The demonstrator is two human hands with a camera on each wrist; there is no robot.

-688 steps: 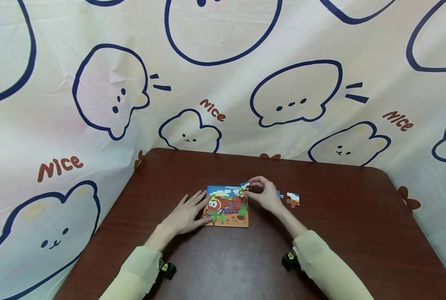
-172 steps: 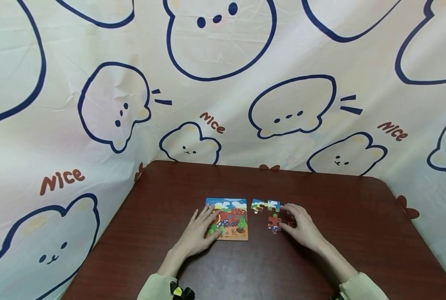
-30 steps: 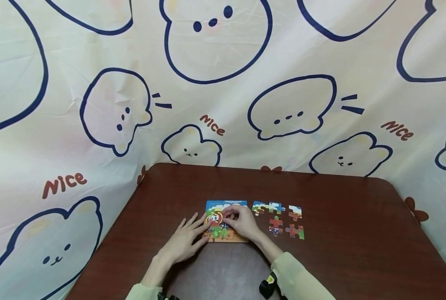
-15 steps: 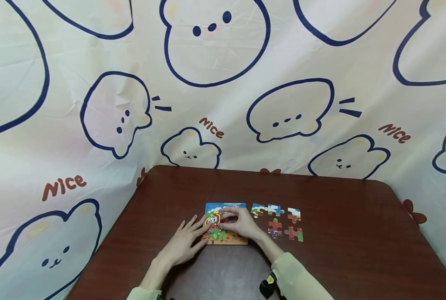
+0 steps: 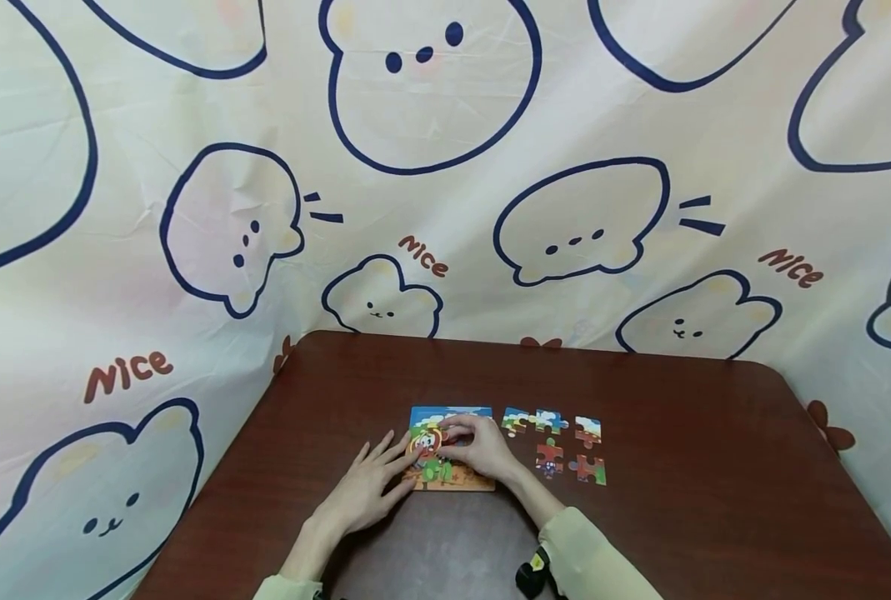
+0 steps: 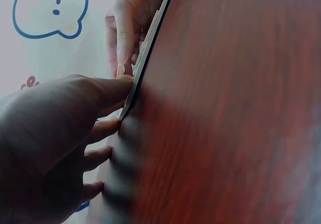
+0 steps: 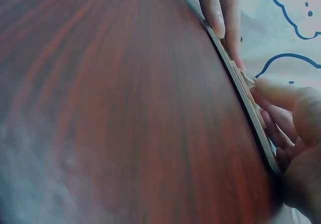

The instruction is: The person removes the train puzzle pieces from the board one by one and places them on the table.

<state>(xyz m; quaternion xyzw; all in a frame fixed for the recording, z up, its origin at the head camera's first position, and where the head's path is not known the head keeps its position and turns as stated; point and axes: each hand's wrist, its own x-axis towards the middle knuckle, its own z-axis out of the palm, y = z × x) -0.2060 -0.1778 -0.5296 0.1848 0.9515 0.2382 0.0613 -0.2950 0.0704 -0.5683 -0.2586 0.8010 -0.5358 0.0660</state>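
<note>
A jigsaw puzzle board [image 5: 456, 483] with a colourful train picture lies on the table in the head view. My left hand [image 5: 362, 487] rests at its left edge, fingers spread and nearly straight, thumb on the near left corner. Over the middle of the board my right hand [image 5: 486, 450] pinches a puzzle piece [image 7: 248, 78] between thumb and fingers; the right wrist view shows it tilted up from the board. Most of that piece and the board's right half are hidden under the hand.
Several loose puzzle pieces lie right of the board: two blue-sky pieces [image 5: 548, 420] at the back, a sky-and-brown piece [image 5: 588, 430], a red piece [image 5: 549, 457] and a red-green piece [image 5: 589, 469]. A printed cloth [image 5: 430, 208] hangs behind the brown table [image 5: 700, 500].
Earlier my right hand was among the loose pieces, which now lie spread at the right. Over the last second it has shifted slightly left over the board, still pinching the piece; my left hand stays put.
</note>
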